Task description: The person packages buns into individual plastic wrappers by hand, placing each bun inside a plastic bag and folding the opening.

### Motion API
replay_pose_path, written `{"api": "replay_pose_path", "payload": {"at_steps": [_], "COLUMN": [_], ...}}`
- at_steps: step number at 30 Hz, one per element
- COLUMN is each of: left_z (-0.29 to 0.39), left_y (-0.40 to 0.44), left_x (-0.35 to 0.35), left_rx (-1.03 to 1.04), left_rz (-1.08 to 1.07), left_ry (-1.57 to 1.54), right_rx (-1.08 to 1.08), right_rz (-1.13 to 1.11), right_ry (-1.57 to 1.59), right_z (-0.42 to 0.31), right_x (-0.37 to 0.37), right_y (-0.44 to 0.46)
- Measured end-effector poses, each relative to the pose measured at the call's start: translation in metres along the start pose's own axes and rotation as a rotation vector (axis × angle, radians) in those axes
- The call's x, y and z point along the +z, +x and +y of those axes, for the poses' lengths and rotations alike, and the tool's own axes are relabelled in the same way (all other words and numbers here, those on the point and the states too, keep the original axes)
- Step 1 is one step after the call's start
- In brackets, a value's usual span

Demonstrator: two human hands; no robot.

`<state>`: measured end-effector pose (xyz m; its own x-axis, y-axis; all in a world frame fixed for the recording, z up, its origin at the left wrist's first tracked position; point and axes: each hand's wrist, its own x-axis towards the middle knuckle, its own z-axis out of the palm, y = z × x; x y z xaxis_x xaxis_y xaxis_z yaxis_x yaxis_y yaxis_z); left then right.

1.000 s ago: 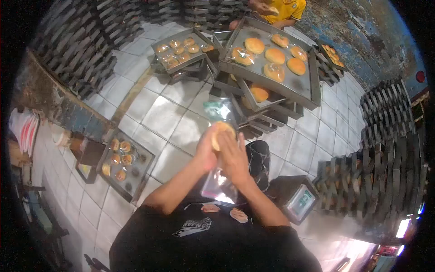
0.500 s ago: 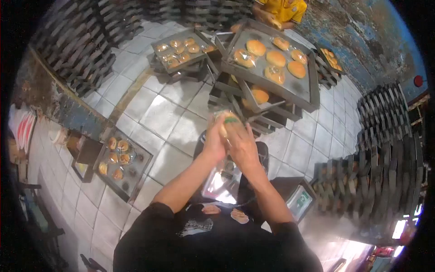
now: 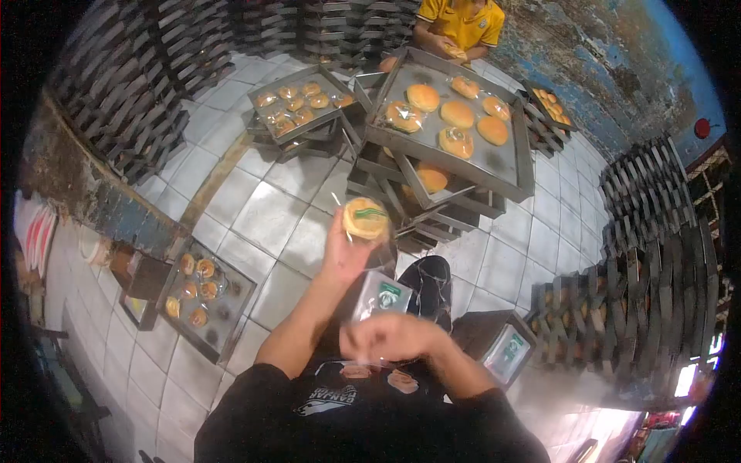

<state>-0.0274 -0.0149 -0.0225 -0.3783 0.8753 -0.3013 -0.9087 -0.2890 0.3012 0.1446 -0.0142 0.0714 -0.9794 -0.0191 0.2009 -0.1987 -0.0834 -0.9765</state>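
"Above the white floor tiles (image 3: 285, 289), what is the left hand (image 3: 342, 251) grasping?"

"A round bun (image 3: 365, 218), held up in front of the person. Its crust is pale gold, and glossy clear film with a green print wraps it. The palm and fingers cup it from below."

"And the right hand (image 3: 390, 338)?"

"Lower, in front of the black T-shirt (image 3: 370, 424), fingers curled inward. It's blurred, so I can't tell whether it pinches anything. Just beyond it are flat, shiny plastic bags (image 3: 386, 292) with a green emblem."

"What lies farther out?"

"A rectangular metal tray (image 3: 498, 166), dull grey with upright walls, tops a skewed stack. Smooth, domed buns (image 3: 457, 115) sit on it, some under crinkled, shiny film. Behind it, a co-worker in a yellow shirt (image 3: 463, 21) has both hands at another bun (image 3: 455, 54)."
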Motion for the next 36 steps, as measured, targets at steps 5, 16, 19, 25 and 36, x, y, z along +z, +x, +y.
{"api": "replay_pose_path", "payload": {"at_steps": [5, 16, 19, 25, 36], "left_z": [0.014, 0.014, 0.0, 0.012, 0.014], "left_y": [-0.017, -0.043, -0.075, -0.061, -0.05], "left_x": [0.011, 0.006, 0.014, 0.012, 0.023], "left_rx": [0.038, 0.014, -0.279, -0.015, 0.317], "left_rz": [0.132, 0.045, -0.087, -0.086, 0.136], "left_ry": [-0.063, -0.012, 0.015, 0.731, 0.906], "right_rx": [0.078, 0.11, -0.087, 0.215, 0.106], "right_rz": [0.604, 0.692, 0.752, 0.933, 0.983], "right_ry": [-0.41, -0.588, -1.007, -0.708, -0.756], "right_z": [0.008, 0.0, 0.001, 0.03, 0.017], "right_x": [-0.012, -0.019, -0.016, -0.05, -0.071], "right_y": [0.004, -0.019, -0.014, -0.013, 0.003]}}
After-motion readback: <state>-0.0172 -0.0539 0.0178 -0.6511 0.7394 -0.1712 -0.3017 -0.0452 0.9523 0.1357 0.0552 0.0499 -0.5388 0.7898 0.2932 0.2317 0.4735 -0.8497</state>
